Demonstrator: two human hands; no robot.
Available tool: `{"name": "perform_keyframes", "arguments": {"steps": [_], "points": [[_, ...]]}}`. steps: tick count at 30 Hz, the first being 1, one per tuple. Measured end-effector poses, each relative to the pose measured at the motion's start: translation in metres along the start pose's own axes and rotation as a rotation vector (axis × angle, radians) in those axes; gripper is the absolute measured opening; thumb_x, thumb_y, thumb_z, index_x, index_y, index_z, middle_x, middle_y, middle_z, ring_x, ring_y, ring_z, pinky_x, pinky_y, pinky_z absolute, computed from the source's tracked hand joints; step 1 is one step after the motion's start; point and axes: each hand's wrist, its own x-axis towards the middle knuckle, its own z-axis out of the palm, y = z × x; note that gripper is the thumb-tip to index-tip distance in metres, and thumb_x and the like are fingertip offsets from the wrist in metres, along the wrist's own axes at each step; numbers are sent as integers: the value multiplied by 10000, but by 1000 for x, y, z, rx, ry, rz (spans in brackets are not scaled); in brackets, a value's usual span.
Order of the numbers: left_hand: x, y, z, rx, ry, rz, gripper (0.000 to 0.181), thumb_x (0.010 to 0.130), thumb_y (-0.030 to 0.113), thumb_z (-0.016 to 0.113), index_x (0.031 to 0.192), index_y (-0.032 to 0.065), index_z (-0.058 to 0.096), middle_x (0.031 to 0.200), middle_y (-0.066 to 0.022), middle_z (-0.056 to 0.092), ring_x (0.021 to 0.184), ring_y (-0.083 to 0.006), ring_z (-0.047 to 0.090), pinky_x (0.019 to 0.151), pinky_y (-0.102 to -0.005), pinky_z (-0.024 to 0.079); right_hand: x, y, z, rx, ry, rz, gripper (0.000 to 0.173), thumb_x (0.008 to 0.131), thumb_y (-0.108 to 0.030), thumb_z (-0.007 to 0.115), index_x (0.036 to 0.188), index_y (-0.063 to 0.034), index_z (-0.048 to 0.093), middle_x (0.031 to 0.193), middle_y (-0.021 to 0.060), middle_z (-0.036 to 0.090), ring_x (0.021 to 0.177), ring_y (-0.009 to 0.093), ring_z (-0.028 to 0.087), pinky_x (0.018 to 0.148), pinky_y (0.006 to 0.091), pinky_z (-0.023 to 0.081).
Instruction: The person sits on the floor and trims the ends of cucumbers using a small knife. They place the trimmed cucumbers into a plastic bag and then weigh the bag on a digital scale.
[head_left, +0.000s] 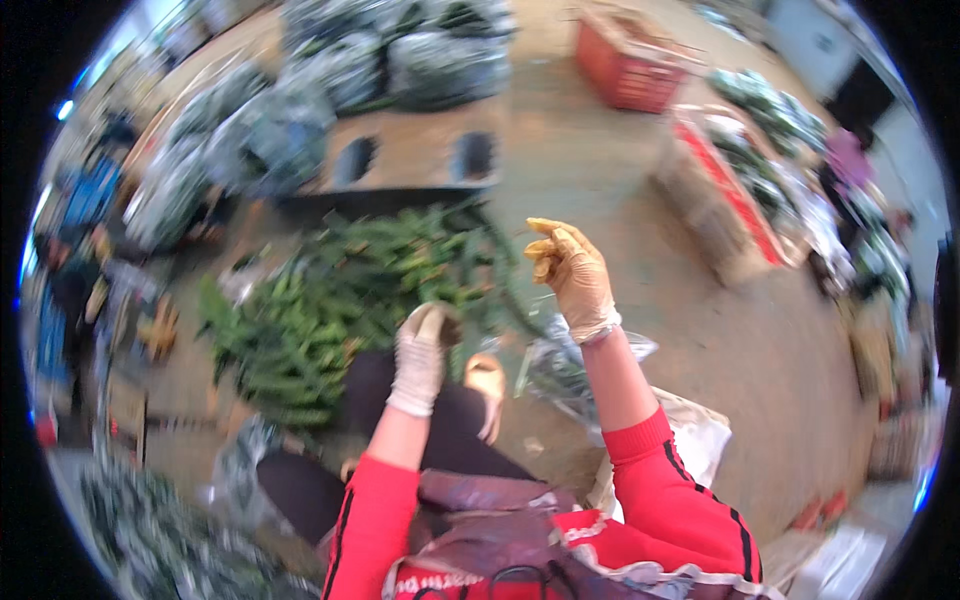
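Observation:
A large pile of green leafy produce (315, 315), perhaps cucumbers or similar vegetables, lies on the floor in front of me; blur hides its exact kind. Over the pile's near right part is my left hand (427, 337), in a pale glove with its fingers bent down; whether it grips anything is hidden. My right hand (568, 274), in a yellow-stained glove, is raised to the right of the pile, fingers partly curled and apart, holding nothing. Below it lies clear plastic wrapping (562, 375).
Filled plastic bags (450, 67) sit on a pallet-like board (412, 146) ahead. A red crate (630, 67) and a box with a red edge (720, 195) stand to the right. More green produce (165, 525) lies at lower left. People (851, 161) are at the sides.

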Motion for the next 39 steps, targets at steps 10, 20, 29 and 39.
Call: {"name": "perform_keyframes", "arguments": {"steps": [10, 20, 29, 39], "points": [[-123, -72, -156, -760, 244, -357, 211, 871, 280, 614, 871, 75, 562, 834, -69, 581, 706, -191, 555, 655, -355, 476, -11, 52, 237, -198, -675, -23, 266, 958, -204, 512, 1097, -24, 651, 858, 43, 685, 668, 49, 511, 663, 204, 436], [-66, -205, -303, -726, 1049, -415, 223, 889, 322, 568, 872, 102, 537, 672, -45, 550, 545, -184, 543, 453, -363, 470, 16, 176, 157, -1529, -1299, 329, 456, 857, -327, 592, 1206, -34, 584, 1022, 204, 661, 972, 348, 633, 856, 405, 487], [-5, -175, -459, -451, 1353, -3, 693, 782, 464, 723, 1138, -106, 554, 1109, -171, 616, 939, -272, 598, 846, -375, 479, 39, 210, 171, -1447, -1251, 254, 455, 867, -335, 576, 1196, -21, 570, 1053, 210, 639, 980, 364, 612, 855, 433, 476], [-20, -159, -477, -763, 966, -33, 756, 835, 576, 578, 1420, 153, 354, 1437, -74, 405, 1309, -308, 381, 1087, -501, 310, 49, 227, 171, -1469, -1281, 345, 479, 850, -341, 590, 1197, -11, 565, 1004, 240, 636, 951, 392, 609, 824, 453, 481]]}}
